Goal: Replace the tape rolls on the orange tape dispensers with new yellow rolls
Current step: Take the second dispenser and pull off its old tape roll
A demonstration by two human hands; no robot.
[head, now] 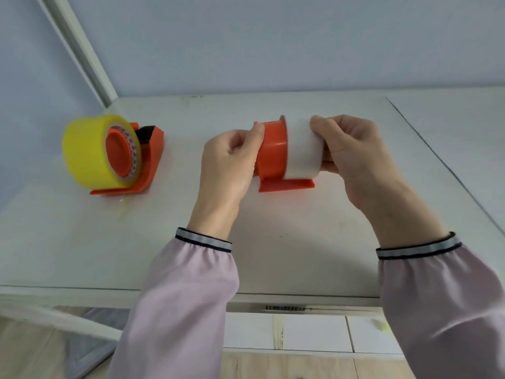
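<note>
White bench [273, 242] under a pale wall. Mid-bench, orange dispenser [273, 151] with white roll [303, 151], axis running left-right. Left hand [229, 160] clamped on the dispenser, right hand [352, 154] on the roll. Far left: second dispenser [153, 149], yellow roll [84, 151] fitted.

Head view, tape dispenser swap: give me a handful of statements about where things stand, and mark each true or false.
1. The dispenser on the left carries a yellow roll. True.
2. Both hands are on the left dispenser. False: nobody touches it; both hands work at the other dispenser, nearer the middle of the table.
3. The right hand holds a white roll at the orange hub. True.
4. The left hand rests flat on the table. False: its grip is on the dispenser's orange body.
5. A spare yellow roll lies loose on the table. False: the only yellow roll in view is the mounted one.
</note>
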